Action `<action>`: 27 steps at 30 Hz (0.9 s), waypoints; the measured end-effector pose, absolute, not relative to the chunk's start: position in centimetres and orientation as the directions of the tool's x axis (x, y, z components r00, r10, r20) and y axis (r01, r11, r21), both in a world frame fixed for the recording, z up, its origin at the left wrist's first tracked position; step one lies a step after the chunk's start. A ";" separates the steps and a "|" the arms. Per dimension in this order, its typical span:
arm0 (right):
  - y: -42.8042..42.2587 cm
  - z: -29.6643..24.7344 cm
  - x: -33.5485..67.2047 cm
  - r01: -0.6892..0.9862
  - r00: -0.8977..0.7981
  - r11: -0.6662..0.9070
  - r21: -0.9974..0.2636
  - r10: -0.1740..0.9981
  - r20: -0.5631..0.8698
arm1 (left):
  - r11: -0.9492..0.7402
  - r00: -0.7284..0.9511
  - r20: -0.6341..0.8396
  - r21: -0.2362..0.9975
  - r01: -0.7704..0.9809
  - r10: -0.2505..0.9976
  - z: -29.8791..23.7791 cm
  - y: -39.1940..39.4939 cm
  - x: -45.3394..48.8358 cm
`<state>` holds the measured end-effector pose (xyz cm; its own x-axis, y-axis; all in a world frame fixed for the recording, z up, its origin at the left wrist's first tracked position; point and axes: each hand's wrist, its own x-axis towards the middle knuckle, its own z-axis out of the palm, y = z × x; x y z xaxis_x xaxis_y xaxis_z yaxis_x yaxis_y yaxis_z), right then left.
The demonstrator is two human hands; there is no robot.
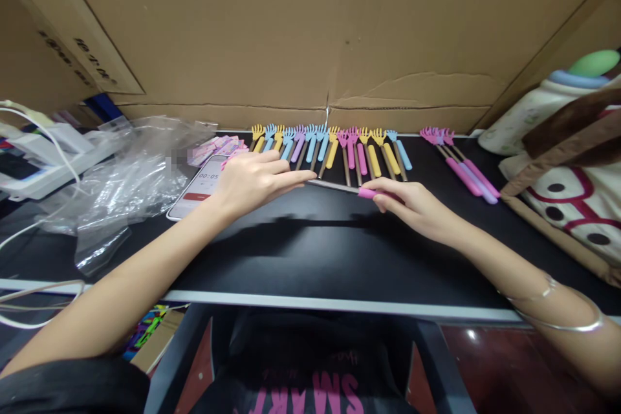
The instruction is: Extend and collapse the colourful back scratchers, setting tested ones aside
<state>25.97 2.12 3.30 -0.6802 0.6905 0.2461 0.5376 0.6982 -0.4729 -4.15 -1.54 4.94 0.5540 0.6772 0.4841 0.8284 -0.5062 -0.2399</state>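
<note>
A back scratcher (334, 186) with a pink handle and a thin metal rod is held nearly level above the black table. My right hand (412, 207) pinches its pink handle. My left hand (257, 180) is closed around the other end of the rod, index finger stretched along it; the palm hides most of that end. A bit of pink shows beside the left knuckles, but I cannot tell whether it is the claw head. Behind both hands lies a row of several back scratchers (372, 162) in yellow, blue, purple and pink, claws toward the cardboard.
More pink and purple back scratchers (468, 174) lie at the right, near a patterned bag (572, 200) and a bottle (524, 110). On the left are a phone (191, 197) showing a timer, clear plastic bags (130, 174), pink packets (218, 147) and a white power strip (48, 162). Cardboard (291, 32) walls the back.
</note>
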 end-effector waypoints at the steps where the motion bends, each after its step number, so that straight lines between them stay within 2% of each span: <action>1: 2.1 3.3 25.9 0.533 -0.684 0.696 -0.482 0.689 0.239 | -0.514 0.559 0.482 -0.237 0.824 0.675 4.9 -1.5 -4.2; 8: 2.2 3.0 25.9 0.548 -0.679 0.701 -0.456 0.692 0.247 | -0.538 0.599 0.465 -0.273 0.797 0.652 4.6 -1.4 -4.2; 12: 2.1 3.2 26.0 0.571 -0.670 0.726 -0.383 0.682 0.294 | -0.518 0.612 0.479 -0.328 0.790 0.630 4.5 -1.5 -4.1; 18: 1.9 3.3 26.0 0.606 -0.655 0.759 -0.238 0.646 0.392 | -0.523 0.614 0.496 -0.327 0.788 0.615 4.3 -1.4 -4.1; 22: 1.6 3.4 26.0 0.628 -0.644 0.767 -0.130 0.607 0.466 | -0.536 0.591 0.477 -0.262 0.802 0.651 4.2 -1.4 -4.0; 27: 1.6 3.4 26.1 0.611 -0.660 0.790 -0.039 0.537 0.525 | -0.567 0.550 0.418 -0.095 0.818 0.723 3.9 -1.3 -3.9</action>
